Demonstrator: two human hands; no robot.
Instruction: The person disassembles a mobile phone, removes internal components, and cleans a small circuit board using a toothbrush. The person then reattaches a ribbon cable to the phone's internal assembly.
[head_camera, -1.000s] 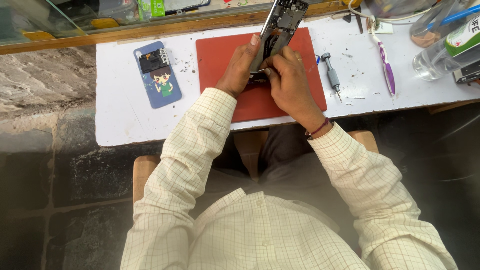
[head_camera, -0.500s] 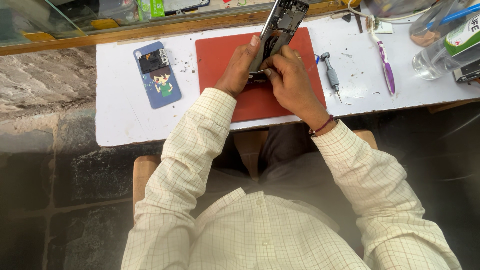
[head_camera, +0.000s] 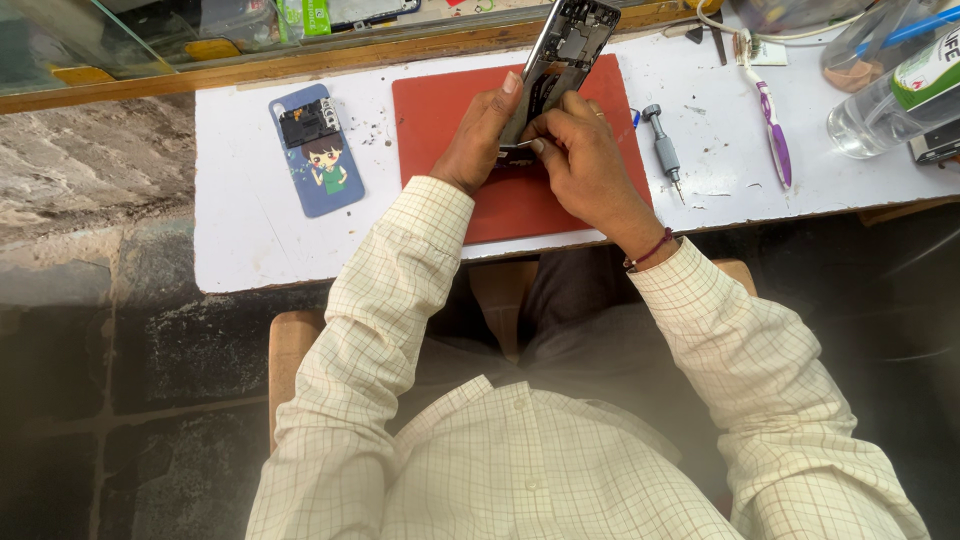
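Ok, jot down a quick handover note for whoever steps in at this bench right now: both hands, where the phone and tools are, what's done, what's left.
Left hand: grips the opened phone, tilted up over the red mat.
Right hand: pinches a thin metal tool, likely tweezers, at the phone's lower end.
Blue back cover with a cartoon figure lies on the white table, left of the mat, a small dark part on it.
Grey screwdriver and purple toothbrush lie right of the mat.
Done: back cover off, insides exposed.
Left: work at the lower end is still under way; cover not refitted.

A white table (head_camera: 240, 240) carries a red mat (head_camera: 440, 110), blue phone case (head_camera: 315, 150), grey screwdriver (head_camera: 664, 150) and purple toothbrush (head_camera: 772, 125).
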